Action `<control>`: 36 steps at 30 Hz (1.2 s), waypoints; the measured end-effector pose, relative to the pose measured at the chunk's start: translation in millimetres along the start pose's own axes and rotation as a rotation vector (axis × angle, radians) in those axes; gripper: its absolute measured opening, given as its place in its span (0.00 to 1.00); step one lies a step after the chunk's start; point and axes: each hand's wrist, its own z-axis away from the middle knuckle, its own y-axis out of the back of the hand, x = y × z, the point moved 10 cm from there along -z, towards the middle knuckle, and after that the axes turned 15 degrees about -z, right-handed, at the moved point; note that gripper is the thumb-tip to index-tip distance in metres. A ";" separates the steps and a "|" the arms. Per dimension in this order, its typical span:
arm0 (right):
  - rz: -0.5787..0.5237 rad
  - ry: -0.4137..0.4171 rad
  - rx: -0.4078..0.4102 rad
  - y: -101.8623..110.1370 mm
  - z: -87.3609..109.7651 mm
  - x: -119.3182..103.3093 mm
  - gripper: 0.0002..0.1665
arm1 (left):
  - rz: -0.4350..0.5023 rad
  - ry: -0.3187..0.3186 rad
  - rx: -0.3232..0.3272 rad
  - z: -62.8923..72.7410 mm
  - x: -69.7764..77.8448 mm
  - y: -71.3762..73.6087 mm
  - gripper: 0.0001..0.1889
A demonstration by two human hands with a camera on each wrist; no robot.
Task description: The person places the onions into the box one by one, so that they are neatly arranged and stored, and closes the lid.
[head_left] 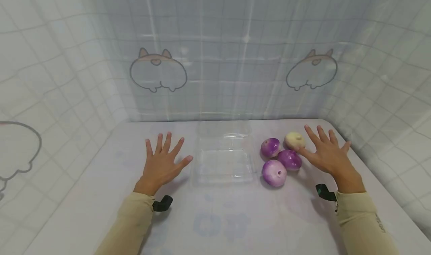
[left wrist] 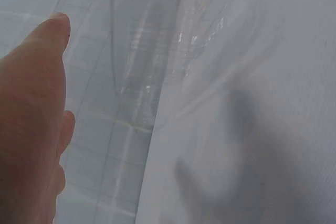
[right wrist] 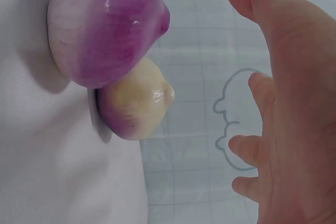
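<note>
My left hand (head_left: 161, 167) is spread flat in the air, left of a clear plastic container (head_left: 223, 163) with its lid raised at the back. It holds nothing. On the right, my right hand (head_left: 328, 155) also has its fingers spread and holds nothing. Nearest to it is a pale yellow onion (head_left: 294, 139), tinged purple low down in the right wrist view. Beside that lie a dark purple onion (head_left: 290, 160), a smaller purple onion (head_left: 270, 147) and a lighter purple onion (head_left: 274, 173). The thumb overlaps the yellow onion's edge in the head view; the right wrist view shows them apart.
A white table (head_left: 215, 217) with faint bluish prints carries everything. Pale grid-patterned sheets with cartoon animal drawings (head_left: 158, 71) enclose it at the back and both sides. Each wrist wears a small dark device (head_left: 163, 203) by the cuff.
</note>
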 end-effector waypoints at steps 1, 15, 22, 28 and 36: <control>0.003 0.001 0.002 0.1 -0.1 -0.3 0.53 | 0.000 -0.005 -0.001 -0.7 1.9 -0.1 0.46; 0.006 0.013 0.004 0.4 0.8 -5.2 0.52 | -0.017 -0.048 0.009 -1.4 17.5 -2.6 0.46; 0.003 0.045 0.034 2.3 0.4 -10.0 0.50 | -0.016 -0.065 0.022 -0.7 24.6 -0.7 0.45; -0.005 0.073 0.018 -6.2 -0.5 -16.1 0.51 | -0.006 -0.075 0.032 -0.6 32.5 -2.6 0.44; -0.048 0.106 0.010 -18.7 2.1 -24.7 0.52 | 0.102 -0.044 0.102 7.4 37.2 0.2 0.41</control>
